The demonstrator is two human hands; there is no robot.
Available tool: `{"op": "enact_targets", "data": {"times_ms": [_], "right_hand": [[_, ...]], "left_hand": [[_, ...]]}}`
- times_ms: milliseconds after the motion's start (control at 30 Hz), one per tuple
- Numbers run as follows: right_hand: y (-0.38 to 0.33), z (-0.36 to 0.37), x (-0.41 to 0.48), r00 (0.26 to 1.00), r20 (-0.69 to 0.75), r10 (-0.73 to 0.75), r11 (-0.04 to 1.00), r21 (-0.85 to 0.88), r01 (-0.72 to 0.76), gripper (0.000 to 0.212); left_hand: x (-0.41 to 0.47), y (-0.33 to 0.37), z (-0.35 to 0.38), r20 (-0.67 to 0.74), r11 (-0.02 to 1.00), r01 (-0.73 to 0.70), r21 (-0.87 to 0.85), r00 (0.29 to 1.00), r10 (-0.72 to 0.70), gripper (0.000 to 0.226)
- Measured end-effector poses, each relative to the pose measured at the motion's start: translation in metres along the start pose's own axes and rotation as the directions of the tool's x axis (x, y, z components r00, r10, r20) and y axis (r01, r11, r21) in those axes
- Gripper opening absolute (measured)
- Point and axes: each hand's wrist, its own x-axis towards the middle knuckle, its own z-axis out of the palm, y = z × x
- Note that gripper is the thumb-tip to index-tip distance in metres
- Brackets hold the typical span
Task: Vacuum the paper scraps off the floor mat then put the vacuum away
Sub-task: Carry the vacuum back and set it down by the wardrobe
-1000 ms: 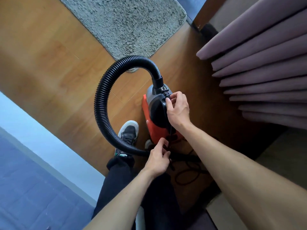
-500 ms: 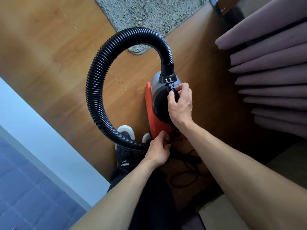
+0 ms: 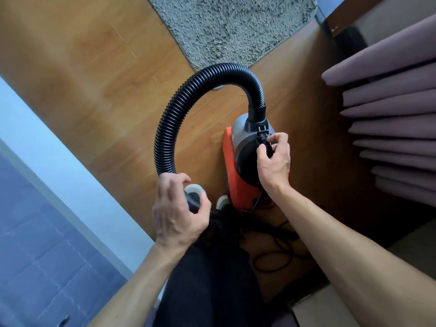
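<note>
A small red, grey and black vacuum (image 3: 238,171) stands on the wooden floor beside my feet. Its black ribbed hose (image 3: 186,100) arcs up from the top of the body and curves down to the left. My right hand (image 3: 274,161) pinches the black power plug (image 3: 263,138) against the vacuum's top, prongs pointing up. My left hand (image 3: 177,208) curls around the lower end of the hose. The grey shaggy floor mat (image 3: 231,29) lies beyond the vacuum at the top of the view; no scraps show on it.
Purple curtain folds (image 3: 389,114) hang close on the right. A loose black cord (image 3: 276,256) loops on the floor below the vacuum. A blue bed (image 3: 35,244) with a pale edge fills the lower left. My shoes (image 3: 195,190) stand by the vacuum.
My left hand has left the cord at the vacuum's base and moved left and up to grasp the hose. My right hand stays on the plug at the vacuum's top.
</note>
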Motion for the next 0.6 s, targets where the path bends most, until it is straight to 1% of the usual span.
{"op": "enact_targets", "data": {"times_ms": [67, 133, 200, 267, 333, 400, 500, 600], "right_hand": [[0.0, 0.0, -0.002, 1.0, 0.007, 0.019, 1.0, 0.003, -0.019, 0.019], [0.001, -0.001, -0.006, 0.999, 0.027, 0.021, 1.0, -0.004, -0.021, 0.026], [0.002, -0.002, -0.011, 0.999, 0.036, 0.008, 1.0, -0.016, -0.007, 0.031], [0.004, -0.002, -0.014, 1.0, 0.029, -0.003, 1.0, -0.023, 0.004, 0.034], [0.007, -0.002, -0.017, 1.0, 0.012, -0.008, 1.0, -0.029, 0.008, 0.035], [0.011, -0.002, -0.018, 1.0, -0.021, -0.02, 0.999, -0.044, 0.019, 0.035], [0.015, 0.0, -0.019, 0.998, -0.055, -0.021, 0.999, -0.049, 0.018, 0.036], [0.017, 0.002, -0.02, 0.999, -0.036, 0.012, 0.999, -0.044, -0.013, 0.036]], "left_hand": [[0.003, -0.019, -0.007, -0.075, 0.984, 0.18, -0.014, 0.981, -0.181, 0.05], [0.005, -0.035, -0.01, -0.064, 0.942, 0.335, -0.006, 0.94, -0.335, 0.059], [0.005, -0.046, -0.007, 0.051, 0.883, 0.469, 0.012, 0.882, -0.469, 0.069], [0.006, -0.049, -0.002, 0.215, 0.81, 0.586, -0.039, 0.796, -0.565, 0.074], [0.007, -0.048, 0.002, 0.375, 0.732, 0.672, -0.112, 0.711, -0.595, 0.066], [0.008, -0.048, 0.007, 0.469, 0.69, 0.713, -0.125, 0.656, -0.592, 0.053], [0.007, -0.051, 0.015, 0.479, 0.639, 0.753, -0.157, 0.623, -0.618, 0.045], [0.007, -0.053, 0.019, 0.467, 0.599, 0.774, -0.205, 0.615, -0.635, 0.041]]}}
